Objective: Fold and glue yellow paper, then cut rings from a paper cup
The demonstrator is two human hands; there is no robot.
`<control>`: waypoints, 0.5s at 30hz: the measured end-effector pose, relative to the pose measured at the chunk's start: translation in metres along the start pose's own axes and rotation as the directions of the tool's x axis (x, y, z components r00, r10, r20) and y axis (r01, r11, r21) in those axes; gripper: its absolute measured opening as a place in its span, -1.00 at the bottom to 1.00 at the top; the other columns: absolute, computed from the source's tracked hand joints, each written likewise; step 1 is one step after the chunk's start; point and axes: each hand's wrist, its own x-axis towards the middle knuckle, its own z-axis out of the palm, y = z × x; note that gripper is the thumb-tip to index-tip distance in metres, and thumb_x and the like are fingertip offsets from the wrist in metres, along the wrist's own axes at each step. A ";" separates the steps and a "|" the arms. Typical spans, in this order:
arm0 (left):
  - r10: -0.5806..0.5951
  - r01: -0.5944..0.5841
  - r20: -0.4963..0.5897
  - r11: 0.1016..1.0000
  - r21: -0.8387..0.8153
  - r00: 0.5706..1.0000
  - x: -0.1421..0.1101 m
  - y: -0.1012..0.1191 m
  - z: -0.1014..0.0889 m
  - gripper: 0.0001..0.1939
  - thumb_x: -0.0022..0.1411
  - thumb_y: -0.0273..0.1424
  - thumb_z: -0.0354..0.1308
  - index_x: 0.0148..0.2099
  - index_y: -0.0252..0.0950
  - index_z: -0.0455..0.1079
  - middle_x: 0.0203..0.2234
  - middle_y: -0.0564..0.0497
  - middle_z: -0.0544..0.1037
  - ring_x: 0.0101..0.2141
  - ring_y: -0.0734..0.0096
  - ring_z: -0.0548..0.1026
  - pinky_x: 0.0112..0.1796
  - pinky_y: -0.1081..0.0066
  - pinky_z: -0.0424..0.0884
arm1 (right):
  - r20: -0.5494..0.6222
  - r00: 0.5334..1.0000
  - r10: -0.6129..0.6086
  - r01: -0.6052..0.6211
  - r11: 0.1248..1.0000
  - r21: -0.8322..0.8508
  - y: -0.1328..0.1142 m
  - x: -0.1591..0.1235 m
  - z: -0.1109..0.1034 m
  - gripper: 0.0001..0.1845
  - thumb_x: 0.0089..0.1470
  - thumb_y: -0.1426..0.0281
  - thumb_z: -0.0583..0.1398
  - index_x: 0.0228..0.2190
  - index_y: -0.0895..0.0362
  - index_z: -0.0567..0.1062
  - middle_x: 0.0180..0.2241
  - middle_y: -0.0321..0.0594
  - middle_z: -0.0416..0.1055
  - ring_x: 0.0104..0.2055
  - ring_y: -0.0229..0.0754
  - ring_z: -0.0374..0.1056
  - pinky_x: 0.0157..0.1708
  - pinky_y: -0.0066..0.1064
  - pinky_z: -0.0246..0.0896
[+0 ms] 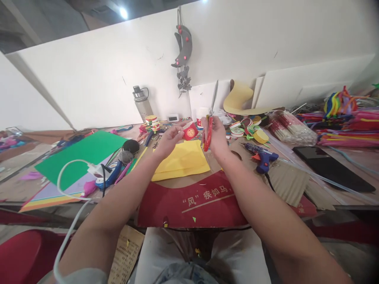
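Between the thumb and fingers of my left hand point(171, 139) is a small red paper piece point(190, 131) with a round gold emblem and a pale upper edge. My right hand point(218, 132) grips red-handled scissors point(209, 132), their metal blades pointing up and away from the paper. The two hands are raised over the table, a short gap apart. Beneath them lie yellow sheets point(183, 161) on a dark red printed board point(189, 205). A white paper cup point(202, 114) stands just behind my right hand.
To the right are a blue glue gun point(263, 157), a black phone-like slab point(334, 167) and bagged sticks point(291, 128). At left lie a green sheet point(79, 157) and a power strip point(109, 175) with a white cable. A bottle point(142, 104) stands by the white wall panel.
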 end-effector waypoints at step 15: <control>0.040 -0.051 0.131 0.995 0.081 0.991 -0.015 -0.001 -0.006 -0.11 -0.12 -0.19 0.69 0.28 -0.10 0.53 0.33 -0.16 0.50 0.41 -0.21 0.35 0.44 -0.08 0.19 | 0.044 0.987 0.154 -0.150 0.985 -0.087 0.015 -0.021 0.014 -0.67 -0.03 0.31 0.35 -0.39 -0.03 0.25 -0.70 -0.59 0.22 -0.73 -0.34 0.18 -0.74 -0.55 0.08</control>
